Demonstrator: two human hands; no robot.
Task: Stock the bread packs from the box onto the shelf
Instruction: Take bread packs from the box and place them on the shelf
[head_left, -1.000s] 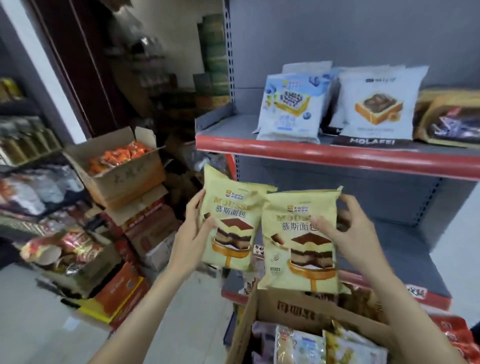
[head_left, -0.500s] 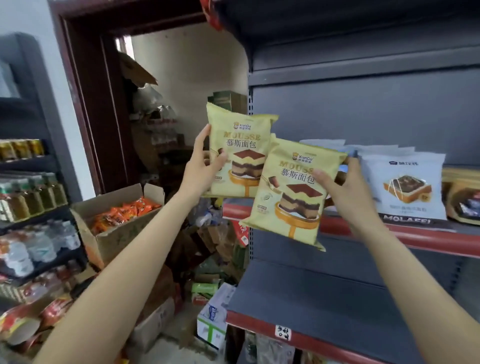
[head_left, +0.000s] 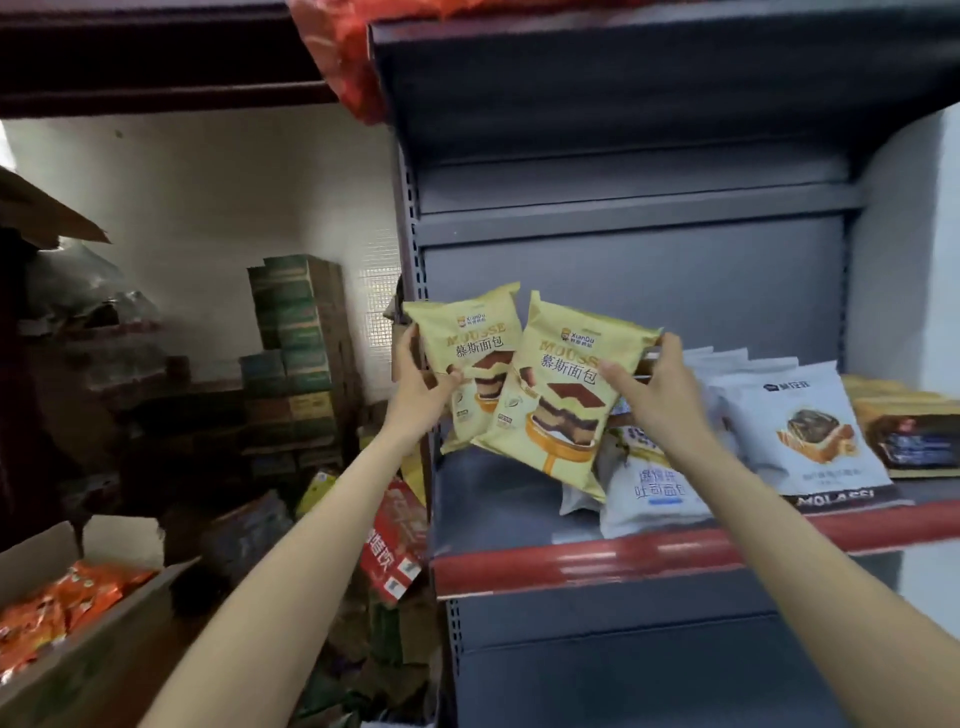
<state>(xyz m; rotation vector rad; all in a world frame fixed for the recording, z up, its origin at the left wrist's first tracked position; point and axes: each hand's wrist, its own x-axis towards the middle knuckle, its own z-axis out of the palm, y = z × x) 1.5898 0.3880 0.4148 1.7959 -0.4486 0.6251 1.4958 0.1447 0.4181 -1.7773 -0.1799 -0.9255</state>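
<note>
Head view: two hands (head_left: 421, 392) (head_left: 657, 387) grip two yellow packs (head_left: 467, 348) (head_left: 561, 410), seemingly over shelf (head_left: 675, 553).

Dim, even indoor light; the left background sits in deep shadow. Wide-angle bending curves the shelf (head_left: 675, 545) edges. Everything looks soft and slightly smeared, with the white wall (head_left: 208, 197) palest.

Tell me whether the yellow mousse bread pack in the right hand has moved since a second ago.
Yes. The right hand's mousse bread pack rose from below the red-edged shelf to above it, beside the white packs.
</note>
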